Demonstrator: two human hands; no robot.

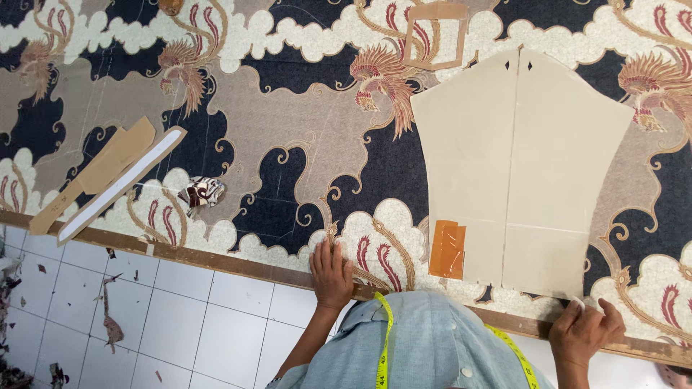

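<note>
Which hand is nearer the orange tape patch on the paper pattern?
Left. The left hand lies flat on the fabric just beside the orange tape patch; the right hand is at the pattern's far lower corner.

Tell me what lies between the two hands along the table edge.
Head view: patterned cloth and the pattern board's lower edge with orange tape, between left hand and right hand.

The cloth under the fingers of the left hand is patterned in navy, taupe and cream, with scalloped cream clouds and red-and-gold plumed birds. Just beyond the fingers of the right hand, a plain beige pattern piece is seen, patched with orange tape. Far to the left of the fingers, tan card strips are laid, one faced in white. A yellow tape measure is draped over a pale blue shirt. The floor is tiled white.
</note>
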